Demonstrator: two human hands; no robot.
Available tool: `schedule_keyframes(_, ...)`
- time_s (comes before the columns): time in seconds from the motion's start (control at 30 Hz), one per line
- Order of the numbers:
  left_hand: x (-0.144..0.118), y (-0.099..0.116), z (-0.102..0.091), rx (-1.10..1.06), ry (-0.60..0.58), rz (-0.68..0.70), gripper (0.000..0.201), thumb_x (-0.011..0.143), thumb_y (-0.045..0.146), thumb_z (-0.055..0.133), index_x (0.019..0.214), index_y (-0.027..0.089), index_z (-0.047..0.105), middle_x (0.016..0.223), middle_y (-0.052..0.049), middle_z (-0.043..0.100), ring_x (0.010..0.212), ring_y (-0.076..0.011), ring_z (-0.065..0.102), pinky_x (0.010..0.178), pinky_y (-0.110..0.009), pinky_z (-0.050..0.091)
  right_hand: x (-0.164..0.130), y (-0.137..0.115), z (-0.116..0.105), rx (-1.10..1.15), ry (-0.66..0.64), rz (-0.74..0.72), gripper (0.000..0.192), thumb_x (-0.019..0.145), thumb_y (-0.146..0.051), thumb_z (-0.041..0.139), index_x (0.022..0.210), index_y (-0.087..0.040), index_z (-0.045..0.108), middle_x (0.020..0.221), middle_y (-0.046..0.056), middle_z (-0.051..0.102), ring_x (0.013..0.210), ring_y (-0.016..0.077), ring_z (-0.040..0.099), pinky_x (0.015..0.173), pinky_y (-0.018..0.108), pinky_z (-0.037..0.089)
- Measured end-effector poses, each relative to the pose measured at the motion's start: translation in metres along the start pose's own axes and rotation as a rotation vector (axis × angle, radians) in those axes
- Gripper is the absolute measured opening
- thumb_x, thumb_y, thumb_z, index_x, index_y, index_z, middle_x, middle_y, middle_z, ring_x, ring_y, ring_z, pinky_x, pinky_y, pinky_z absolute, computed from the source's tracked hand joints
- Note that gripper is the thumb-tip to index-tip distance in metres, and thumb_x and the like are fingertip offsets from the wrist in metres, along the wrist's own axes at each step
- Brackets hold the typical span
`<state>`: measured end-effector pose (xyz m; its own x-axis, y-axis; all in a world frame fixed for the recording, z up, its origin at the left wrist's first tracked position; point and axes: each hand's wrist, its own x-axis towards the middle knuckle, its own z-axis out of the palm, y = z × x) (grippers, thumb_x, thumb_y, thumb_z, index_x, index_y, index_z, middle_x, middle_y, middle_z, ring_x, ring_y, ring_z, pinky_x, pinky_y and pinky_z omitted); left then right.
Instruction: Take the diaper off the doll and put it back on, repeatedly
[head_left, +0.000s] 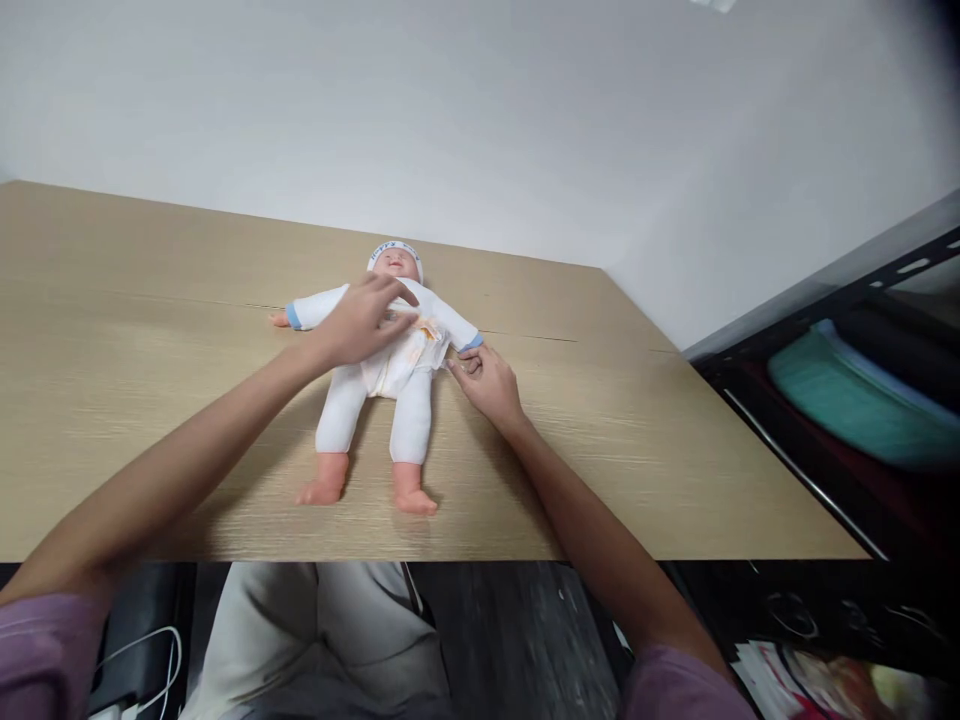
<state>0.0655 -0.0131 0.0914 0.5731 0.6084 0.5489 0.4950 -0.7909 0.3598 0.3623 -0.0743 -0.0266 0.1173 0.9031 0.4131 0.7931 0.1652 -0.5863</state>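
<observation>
A baby doll [411, 415] in a white suit with blue cuffs and a printed white headband lies on its back, feet towards me. Around its hips and belly is a white diaper [397, 372] with an orange printed patch at the waist. My left hand [369, 318] is over the doll's chest, fingers stretched out and apart, covering part of the chest and the diaper's upper edge. Beside the doll's blue cuff on the right, my right hand [486, 380] has its fingers curled, pinching the diaper's side edge. The doll's hand there is largely hidden by my fingers.
The doll rests on a light wooden table [187, 240] against a white wall [300, 110]. To the right, a black rack [757, 430] holds a teal item [855, 400]. Below the table's front edge are my legs [322, 630], a white cable [171, 660] and some colourful packets [810, 685].
</observation>
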Motion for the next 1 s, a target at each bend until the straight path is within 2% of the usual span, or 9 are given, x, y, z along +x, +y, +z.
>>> schedule_keyframes(0.07, 0.006, 0.009, 0.017, 0.068, -0.097, 0.048, 0.037, 0.110, 0.050, 0.058, 0.127, 0.022, 0.075, 0.135, -0.014, 0.077, 0.135, -0.0384, 0.063, 0.118, -0.058, 0.047, 0.004, -0.002, 0.000, -0.026, -0.032, 0.074, 0.032, 0.094, -0.054, 0.079, 0.104, -0.025, 0.071, 0.087, 0.004, 0.073, 0.090, 0.0274, 0.071, 0.088, 0.041, 0.055)
schedule_keyframes(0.13, 0.009, 0.012, 0.030, 0.131, -0.131, 0.032, 0.039, 0.110, 0.051, 0.058, 0.127, 0.022, 0.077, 0.134, -0.015, 0.077, 0.133, -0.0405, 0.061, 0.115, -0.061, 0.047, 0.007, -0.004, -0.002, -0.032, -0.072, 0.163, 0.032, 0.092, -0.055, 0.081, 0.099, -0.026, 0.070, 0.082, 0.001, 0.072, 0.086, 0.0263, 0.071, 0.084, 0.039, 0.052)
schedule_keyframes(0.23, 0.009, 0.009, 0.041, 0.205, -0.107, -0.012, 0.043, 0.109, 0.057, 0.061, 0.124, 0.022, 0.080, 0.135, -0.016, 0.076, 0.130, -0.0427, 0.058, 0.115, -0.064, 0.046, 0.009, -0.004, -0.006, -0.032, -0.126, 0.252, 0.037, 0.088, -0.059, 0.085, 0.089, -0.026, 0.068, 0.080, 0.001, 0.072, 0.080, 0.0245, 0.069, 0.077, 0.036, 0.048)
schedule_keyframes(0.33, 0.006, 0.008, 0.043, 0.231, -0.084, -0.051, 0.049, 0.102, 0.064, 0.071, 0.127, 0.022, 0.081, 0.138, -0.015, 0.075, 0.130, -0.0442, 0.056, 0.115, -0.064, 0.046, 0.008, -0.003, -0.010, -0.020, -0.179, 0.225, 0.039, 0.089, -0.061, 0.081, 0.078, -0.027, 0.065, 0.074, 0.000, 0.069, 0.074, 0.0230, 0.064, 0.072, 0.035, 0.043)
schedule_keyframes(0.47, 0.005, 0.011, 0.044, 0.257, -0.087, -0.099, 0.054, 0.094, 0.063, 0.082, 0.129, 0.023, 0.081, 0.139, -0.015, 0.074, 0.133, -0.0463, 0.056, 0.112, -0.062, 0.048, 0.011, -0.002, -0.014, 0.256, -0.190, 0.159, 0.055, 0.091, -0.076, 0.069, 0.071, -0.026, 0.061, 0.068, 0.000, 0.060, 0.070, 0.0201, 0.055, 0.069, 0.034, 0.042)
schedule_keyframes(0.57, 0.006, 0.014, 0.046, 0.289, -0.095, -0.106, 0.058, 0.092, 0.063, 0.083, 0.132, 0.021, 0.080, 0.139, -0.017, 0.073, 0.133, -0.0464, 0.056, 0.111, -0.062, 0.047, 0.022, -0.009, -0.018, 0.505, -0.179, 0.173, 0.063, 0.084, -0.086, 0.071, 0.073, -0.026, 0.058, 0.067, -0.002, 0.051, 0.068, 0.0176, 0.048, 0.066, 0.032, 0.040)
schedule_keyframes(0.67, 0.007, 0.015, 0.048, 0.308, -0.112, -0.111, 0.059, 0.091, 0.062, 0.083, 0.133, 0.021, 0.079, 0.140, -0.018, 0.073, 0.134, -0.0470, 0.056, 0.111, -0.062, 0.046, 0.038, -0.026, -0.014, 0.603, -0.174, 0.176, 0.065, 0.082, -0.088, 0.074, 0.075, -0.026, 0.056, 0.068, -0.004, 0.045, 0.066, 0.0160, 0.042, 0.062, 0.031, 0.036)
schedule_keyframes(0.9, 0.007, 0.012, 0.048, 0.252, -0.082, -0.129, 0.053, 0.088, 0.048, 0.085, 0.133, 0.022, 0.074, 0.140, -0.014, 0.075, 0.135, -0.0458, 0.057, 0.112, -0.061, 0.046, 0.065, -0.073, 0.020, 0.619, -0.277, 0.040, 0.064, 0.084, -0.088, 0.074, 0.083, -0.026, 0.061, 0.077, -0.001, 0.061, 0.075, 0.0181, 0.058, 0.070, 0.032, 0.050)
schedule_keyframes(1.0, 0.006, 0.009, 0.048, 0.212, -0.076, -0.129, 0.055, 0.086, 0.045, 0.087, 0.133, 0.022, 0.072, 0.138, -0.015, 0.076, 0.133, -0.0463, 0.058, 0.111, -0.061, 0.046, 0.053, -0.080, 0.025, 0.575, -0.203, 0.018, 0.062, 0.087, -0.086, 0.075, 0.100, -0.026, 0.066, 0.088, 0.002, 0.069, 0.080, 0.0200, 0.064, 0.074, 0.034, 0.057)
